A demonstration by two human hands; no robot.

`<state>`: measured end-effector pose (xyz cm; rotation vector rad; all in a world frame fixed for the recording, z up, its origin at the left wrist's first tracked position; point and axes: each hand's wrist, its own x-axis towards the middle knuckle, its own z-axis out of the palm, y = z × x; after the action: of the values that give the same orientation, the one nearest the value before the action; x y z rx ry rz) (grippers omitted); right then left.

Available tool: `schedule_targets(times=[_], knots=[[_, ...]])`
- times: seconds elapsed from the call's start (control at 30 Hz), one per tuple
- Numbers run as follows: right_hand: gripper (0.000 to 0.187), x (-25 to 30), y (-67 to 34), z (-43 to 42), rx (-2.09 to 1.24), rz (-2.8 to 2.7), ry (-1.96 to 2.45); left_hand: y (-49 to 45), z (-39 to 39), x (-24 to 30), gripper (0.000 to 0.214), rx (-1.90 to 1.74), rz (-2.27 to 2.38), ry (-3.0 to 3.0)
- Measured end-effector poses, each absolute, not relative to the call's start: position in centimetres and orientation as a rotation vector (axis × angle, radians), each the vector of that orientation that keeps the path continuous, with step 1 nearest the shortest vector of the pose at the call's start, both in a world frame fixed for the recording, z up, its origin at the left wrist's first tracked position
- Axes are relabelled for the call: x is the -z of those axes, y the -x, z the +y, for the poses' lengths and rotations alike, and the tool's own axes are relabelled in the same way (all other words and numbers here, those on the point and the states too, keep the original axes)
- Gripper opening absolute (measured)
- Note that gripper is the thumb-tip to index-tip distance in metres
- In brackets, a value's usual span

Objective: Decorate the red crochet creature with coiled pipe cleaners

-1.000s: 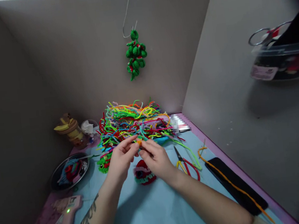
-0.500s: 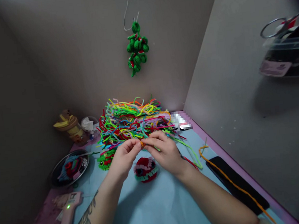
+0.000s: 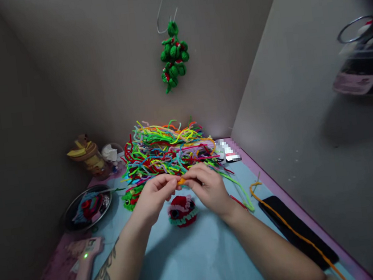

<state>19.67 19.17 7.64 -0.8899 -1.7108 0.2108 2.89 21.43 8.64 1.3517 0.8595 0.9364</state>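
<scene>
My left hand [image 3: 153, 198] and my right hand [image 3: 209, 189] meet above the blue mat [image 3: 200, 264], fingertips pinched together on a small orange piece of pipe cleaner [image 3: 181, 181]. Just below them on the mat sits a little red fuzzy figure [image 3: 182, 209] with a green and white rim. Behind the hands lies a big heap of coloured pipe cleaners [image 3: 165, 149]. A green fuzzy figure [image 3: 130, 198] lies to the left of my left hand.
A long orange pipe cleaner [image 3: 291, 229] crosses a black phone [image 3: 298, 230] at the right. A round tray of bits [image 3: 88, 209] and a pink glue gun [image 3: 83, 271] are at the left. A green pipe-cleaner bunch [image 3: 173, 56] hangs on the back wall.
Both hands have risen slightly and closed in together on the orange piece. My right hand now covers the scissors that showed beside it a second ago.
</scene>
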Motion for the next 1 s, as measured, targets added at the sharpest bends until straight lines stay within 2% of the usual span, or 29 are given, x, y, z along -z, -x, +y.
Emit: schedule_targets(times=[0.3,0.43,0.53,0.67,0.73,0.9,1.0], knots=[[0.01,-7.8,-19.5,19.0,-0.252,-1.678,0.892,-3.1,21.5,-8.7,0.025,-0.898,0.885,-1.378],[0.009,-7.7,-19.3,19.2,-0.384,-1.635,0.909,-3.2,21.6,-8.4,0.025,-0.902,0.852,-1.392],[0.01,-7.2,-18.9,19.4,-0.671,-1.489,0.905,-3.2,21.5,-8.4,0.025,-0.931,0.816,-1.382],[0.025,-6.4,-18.1,19.4,-1.281,-1.159,0.8,-3.1,21.4,-8.5,0.024,-0.991,0.735,-1.406],[0.03,-6.3,-17.9,19.3,-1.485,-1.014,0.738,-3.1,21.3,-8.4,0.022,-0.989,0.706,-1.438],[0.031,-7.0,-18.0,19.1,-1.745,-0.83,0.581,-3.4,21.0,-8.1,0.012,-1.122,0.793,-1.556],[0.031,-7.2,-18.0,19.1,-1.861,-0.72,0.528,-3.4,20.8,-8.2,0.022,-1.172,0.829,-1.72]])
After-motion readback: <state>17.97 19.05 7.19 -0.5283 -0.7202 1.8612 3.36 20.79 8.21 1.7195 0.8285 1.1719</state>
